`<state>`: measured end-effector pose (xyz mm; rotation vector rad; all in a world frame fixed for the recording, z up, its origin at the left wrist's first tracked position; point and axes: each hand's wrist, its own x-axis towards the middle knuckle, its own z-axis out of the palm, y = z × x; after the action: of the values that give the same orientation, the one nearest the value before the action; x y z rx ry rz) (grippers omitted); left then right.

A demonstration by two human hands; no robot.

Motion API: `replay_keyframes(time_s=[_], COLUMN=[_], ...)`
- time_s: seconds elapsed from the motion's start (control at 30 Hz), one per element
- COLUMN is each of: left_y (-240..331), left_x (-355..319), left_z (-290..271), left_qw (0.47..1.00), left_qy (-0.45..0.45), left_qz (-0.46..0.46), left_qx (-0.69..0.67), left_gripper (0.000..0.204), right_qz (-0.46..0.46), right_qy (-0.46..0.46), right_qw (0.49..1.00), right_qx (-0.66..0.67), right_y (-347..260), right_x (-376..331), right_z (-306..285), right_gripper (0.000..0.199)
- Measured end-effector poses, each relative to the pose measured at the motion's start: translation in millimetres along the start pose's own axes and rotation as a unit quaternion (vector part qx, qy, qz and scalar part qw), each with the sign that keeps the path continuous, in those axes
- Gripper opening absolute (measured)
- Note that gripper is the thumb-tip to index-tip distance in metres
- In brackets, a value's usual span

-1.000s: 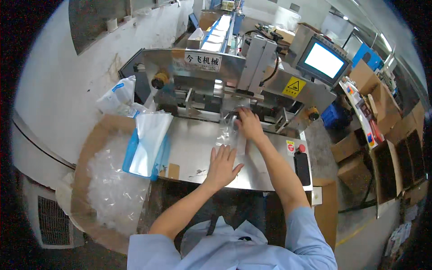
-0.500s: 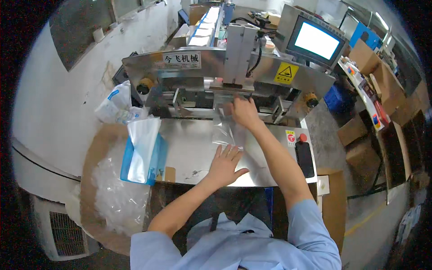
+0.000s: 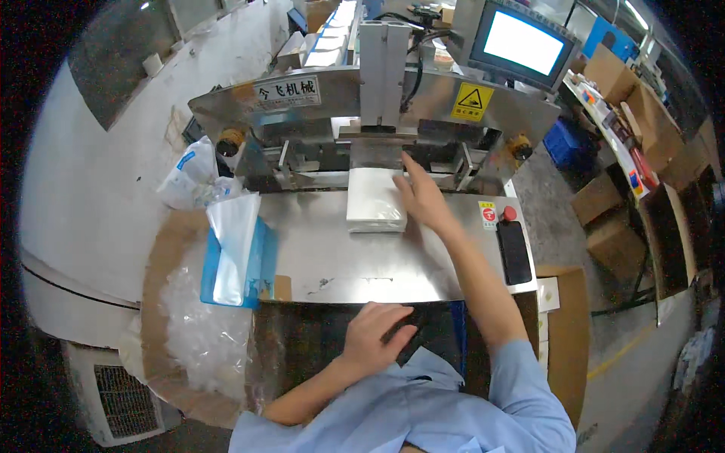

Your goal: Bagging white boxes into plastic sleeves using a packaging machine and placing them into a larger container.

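Observation:
A white block-shaped pack (image 3: 375, 201), wrapped in clear plastic, lies flat on the steel worktop (image 3: 317, 257). Its far end reaches toward the upright metal press head (image 3: 383, 75) of the machine. My right hand (image 3: 427, 198) is at the pack's right side with fingers stretched forward and nothing in its grasp; whether it touches the pack I cannot tell. Back from the worktop's front edge, close to my body, my left hand (image 3: 375, 337) hovers, fingers loosely bent, thumb apart, holding nothing.
A blue holder (image 3: 264, 253) with clear bags stands on the worktop's left, above a carton of crumpled plastic (image 3: 204, 325). To the right are a black phone (image 3: 515, 253), a red button (image 3: 510, 214) and an open carton (image 3: 568, 340). A bright screen (image 3: 523, 43) rises behind.
The flat clear bag under my hands has given way to a white pack in clear plastic. My left hand has drawn back toward my body; my right hand has shifted beside the pack.

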<state>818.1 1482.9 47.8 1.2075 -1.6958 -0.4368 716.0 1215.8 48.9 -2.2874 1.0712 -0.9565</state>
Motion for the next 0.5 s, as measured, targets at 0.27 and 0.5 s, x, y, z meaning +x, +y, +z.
replay_keyframes(time_s=[0.27,0.5], left_y=[-22,-96], left_x=[-6,76], left_z=[-12,-14], left_qw=[0.981,0.956], left_qy=[0.05,0.18], left_qz=[-0.173,-0.216], left_qx=[-0.064,-0.085], left_gripper=[0.02,0.046], right_qz=[0.146,0.184], right_qy=[-0.006,0.012], right_qw=[0.968,0.951], right_qx=[0.205,0.25], right_y=[-1,11], right_x=[-116,-109], right_z=[-24,-16], right_gripper=[0.061,0.065])
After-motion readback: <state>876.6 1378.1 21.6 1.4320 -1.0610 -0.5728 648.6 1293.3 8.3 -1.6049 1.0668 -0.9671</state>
